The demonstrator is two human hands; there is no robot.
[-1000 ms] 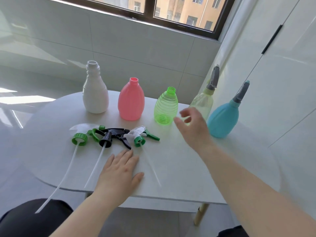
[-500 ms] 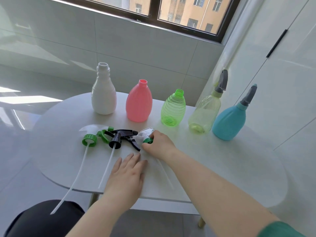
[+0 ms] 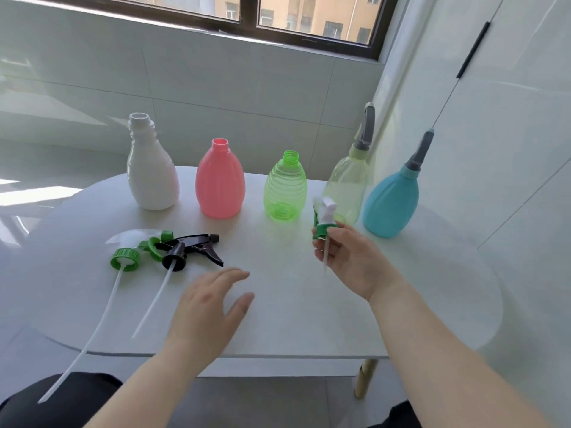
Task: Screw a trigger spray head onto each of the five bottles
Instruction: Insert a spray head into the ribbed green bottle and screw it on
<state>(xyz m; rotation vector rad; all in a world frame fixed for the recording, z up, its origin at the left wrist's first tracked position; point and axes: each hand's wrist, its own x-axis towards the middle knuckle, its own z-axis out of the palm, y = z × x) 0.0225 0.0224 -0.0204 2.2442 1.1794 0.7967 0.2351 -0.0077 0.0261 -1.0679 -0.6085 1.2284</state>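
Observation:
Five bottles stand in a row on the white table: white bottle, pink bottle and green ribbed bottle with open necks, then a pale yellow bottle and a blue bottle, each with a grey spray head on. My right hand holds a white-and-green spray head upright above the table, right of the green bottle. My left hand hovers open over the table front. A green-collared spray head and a black spray head lie on the table.
The two loose heads' long white dip tubes reach past the table's front edge. A tiled wall and a window are behind the bottles, a white cabinet wall close on the right. A gold table leg shows below.
My right hand went from near the yellow bottle to the loose heads, took the white-and-green one and lifted it to the right. My left hand rose off the table and shifted right.

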